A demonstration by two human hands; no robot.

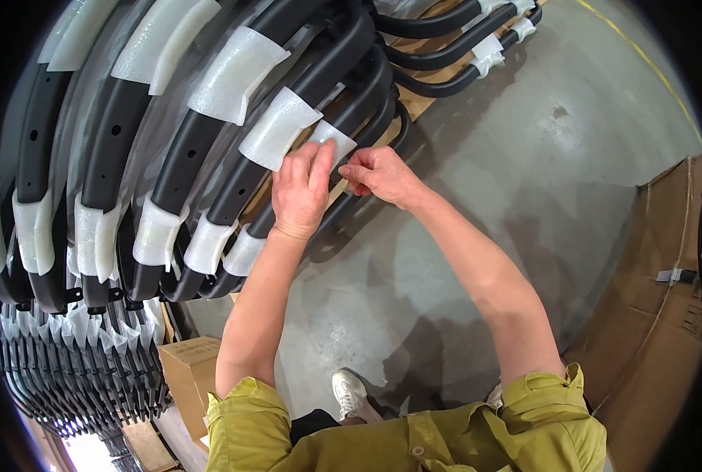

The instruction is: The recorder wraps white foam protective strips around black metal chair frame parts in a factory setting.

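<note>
The left hand [300,189] lies back uppermost over a small white foam sleeve [340,141] wrapped around a curved black tube [363,101]; its fingers are extended and close to one another, and whether they grip the foam cannot be told. The right hand [384,175], just beside the sleeve's right edge, has its thumb and fingertips drawn together; whether anything thin is between them cannot be told. Just left of the small sleeve, a larger white foam wrap [279,130] covers the neighbouring tube. More bent black tubes with white foam wraps stand in a row to the left. At the near left are a dense stack of slim black tubes [76,370] and a brown cardboard box [192,362]. Brown cardboard [642,307] stands at the right, beside the smooth grey floor [477,236], which bears a yellow line [643,60] on the far right.
</note>
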